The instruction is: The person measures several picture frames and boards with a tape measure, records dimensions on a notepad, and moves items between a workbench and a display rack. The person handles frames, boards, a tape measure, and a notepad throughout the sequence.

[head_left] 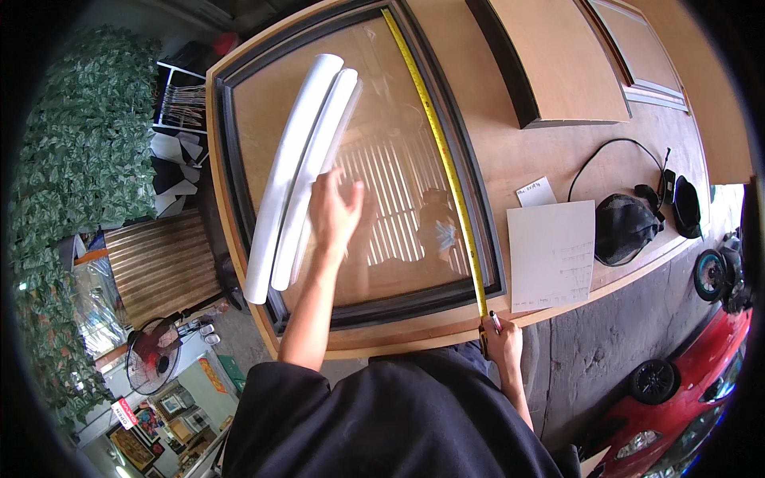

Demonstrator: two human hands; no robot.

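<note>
Right hand (pixel 504 345): fingers clamped on the near end of the yellow metal tape measure (pixel 437 131), slim white pen (pixel 496 322) in the same grip; blade runs straight out beyond the fingers, over the black-framed glass panel (pixel 382 315). Left hand (pixel 335 211): thumb and fingers apart, two long glossy white rolls (pixel 288 171) just left of the fingertips; can't tell if touching.

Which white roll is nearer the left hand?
The shorter-looking right roll, next to the left hand; the longer roll lies beyond it, farther left.
</note>
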